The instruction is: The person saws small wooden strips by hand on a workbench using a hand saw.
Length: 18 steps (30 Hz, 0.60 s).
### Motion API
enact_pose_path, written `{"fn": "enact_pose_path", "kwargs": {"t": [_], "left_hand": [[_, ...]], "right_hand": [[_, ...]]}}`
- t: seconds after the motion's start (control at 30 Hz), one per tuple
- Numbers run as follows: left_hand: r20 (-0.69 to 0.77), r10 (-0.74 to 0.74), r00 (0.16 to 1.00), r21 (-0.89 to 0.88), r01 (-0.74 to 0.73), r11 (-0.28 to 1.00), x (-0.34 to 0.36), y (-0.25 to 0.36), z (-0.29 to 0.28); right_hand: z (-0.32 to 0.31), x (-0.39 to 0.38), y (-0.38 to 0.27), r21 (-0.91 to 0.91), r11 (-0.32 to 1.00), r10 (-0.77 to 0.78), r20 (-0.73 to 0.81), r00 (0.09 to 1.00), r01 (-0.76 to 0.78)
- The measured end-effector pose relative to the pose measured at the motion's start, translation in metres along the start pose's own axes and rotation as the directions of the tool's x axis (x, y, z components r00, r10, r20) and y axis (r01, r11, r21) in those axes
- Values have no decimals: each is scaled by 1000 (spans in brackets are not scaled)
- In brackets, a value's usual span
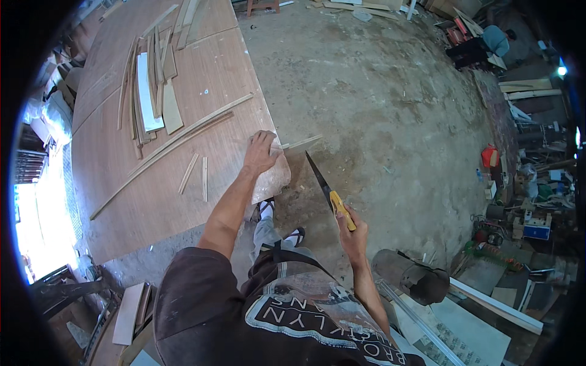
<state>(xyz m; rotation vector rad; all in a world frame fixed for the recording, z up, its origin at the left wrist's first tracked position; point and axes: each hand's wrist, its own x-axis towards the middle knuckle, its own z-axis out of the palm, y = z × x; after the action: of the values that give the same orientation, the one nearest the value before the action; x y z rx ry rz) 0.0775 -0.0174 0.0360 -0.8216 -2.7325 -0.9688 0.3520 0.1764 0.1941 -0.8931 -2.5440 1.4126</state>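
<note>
My right hand (354,235) is wrapped round the yellow handle of a handsaw (322,178). Its dark, tapering blade points up and to the left, apart from the table. At the right edge of the wood-brown tabletop (226,73), my left hand (262,151) presses down with bent fingers on a thin wooden strip (303,142). That strip juts past the edge over the floor; its other end is mostly hidden by the hand. Two short strip pieces (188,174) lie left of my forearm. Long, narrow strips (183,140) stretch diagonally across the table beyond them.
A pile of wooden strips and a white board (143,91) covers the table's far part. Behind my right arm stands a dark cylindrical container (421,277), near long white profiles (494,305). Another person (488,44) bends over at the far right. Scrap and tools line the right side.
</note>
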Motion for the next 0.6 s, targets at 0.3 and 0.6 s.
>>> {"fn": "enact_pose_path", "kwargs": {"t": [0.3, 0.6], "left_hand": [[145, -96, 985, -44, 103, 994, -9, -24, 0], [95, -100, 990, 129, 87, 988, -13, -12, 4]], "right_hand": [[4, 16, -23, 26, 996, -92, 23, 996, 91], [19, 25, -29, 66, 961, -268, 6, 963, 267]]}}
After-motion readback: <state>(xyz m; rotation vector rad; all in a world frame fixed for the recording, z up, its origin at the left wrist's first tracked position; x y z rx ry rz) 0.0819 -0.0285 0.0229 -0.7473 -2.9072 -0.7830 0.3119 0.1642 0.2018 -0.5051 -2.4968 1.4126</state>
